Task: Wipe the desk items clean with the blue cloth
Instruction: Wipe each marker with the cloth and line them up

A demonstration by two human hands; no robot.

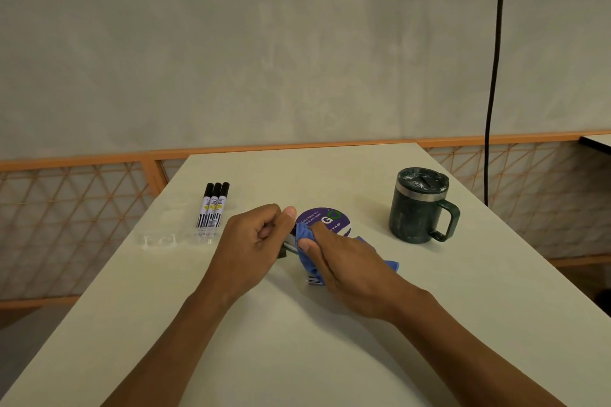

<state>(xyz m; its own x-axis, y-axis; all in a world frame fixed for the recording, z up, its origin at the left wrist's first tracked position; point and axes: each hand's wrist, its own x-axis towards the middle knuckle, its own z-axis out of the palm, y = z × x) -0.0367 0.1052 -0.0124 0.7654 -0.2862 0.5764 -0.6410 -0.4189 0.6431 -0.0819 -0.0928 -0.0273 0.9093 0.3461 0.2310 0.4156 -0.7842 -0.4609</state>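
The cloth (305, 235) is blue. The coaster (325, 219) is purple, with white lettering, a white stripe and a white-and-green "GO". The mug (415, 211) is dark green, flecked with pale scuffs, with a silver band under its lid. The three markers (213, 205) have black caps and white barrels printed with yellow blots and black barcode stripes; the marker (315, 280) in the cloth shows a black end and black-and-white stripes. The desk (297, 340) is pale cream. The wall (264, 43) is mottled grey-green. The rail (66, 163) is orange, its lattice (76, 225) a pattern of orange triangles. The cable (495, 76) is black.
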